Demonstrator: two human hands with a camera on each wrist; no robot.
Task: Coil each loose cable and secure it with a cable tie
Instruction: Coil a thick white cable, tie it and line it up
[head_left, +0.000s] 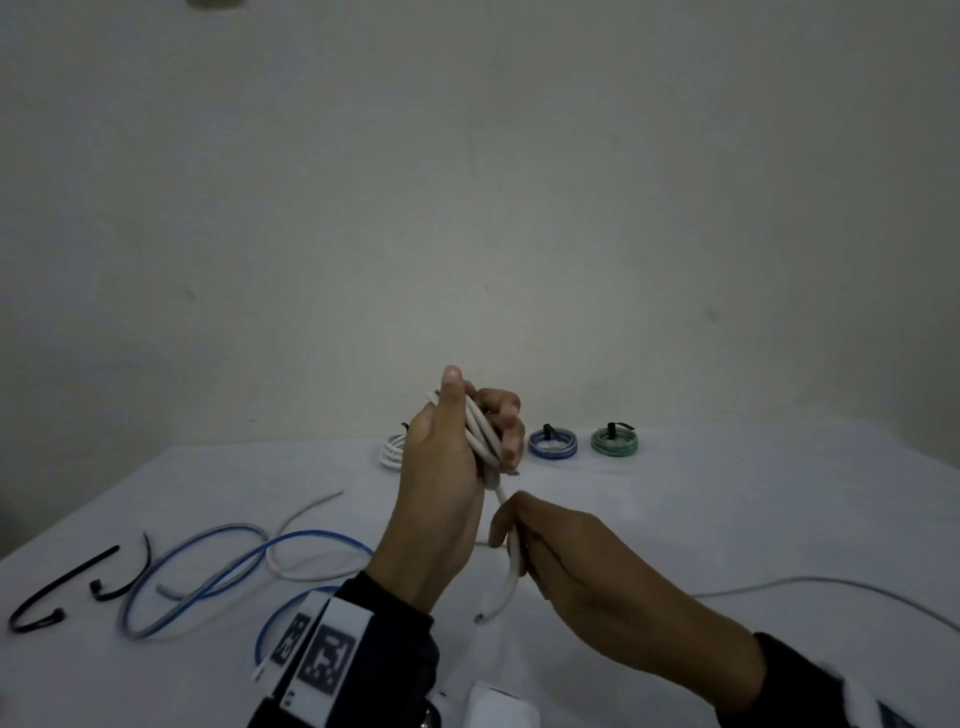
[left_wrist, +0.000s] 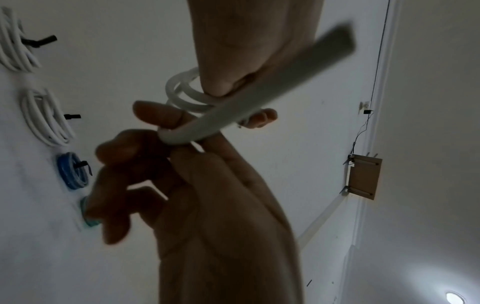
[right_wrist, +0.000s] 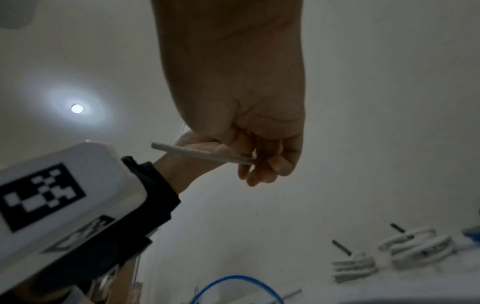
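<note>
A bare off-white wall rises behind a desk (head_left: 675, 519) draped in smooth white cloth. Above it the left hand (head_left: 447, 467) is curled round a small bundle of round white plastic cable (head_left: 480, 434), several loops stacked across the fingers. Just below, the right hand (head_left: 566, 561) pinches the same cable's free tail, whose cut end hangs beneath the palm.

The jacket looks smooth and springy, so the loops will likely want to open. If the left grip relaxes while the tail is wound, the turns could slide off the fingers and the coil would fall apart. A short tail pulled too hard could also drag the inner loops tight and uneven.

No tie is in either hand. Two curved black plastic cable ties (head_left: 57, 597) lie at the desk's left edge, well apart from the hands, so reaching one means holding the coil single-handed.

At the back rest finished coils, each cinched with a black tie: a white coil (head_left: 392, 451), a blue ring (head_left: 552, 447) and a green ring (head_left: 615, 442). A loose blue cable (head_left: 218, 577) and a grey cable (head_left: 831, 584) sprawl in wide curves.
</note>
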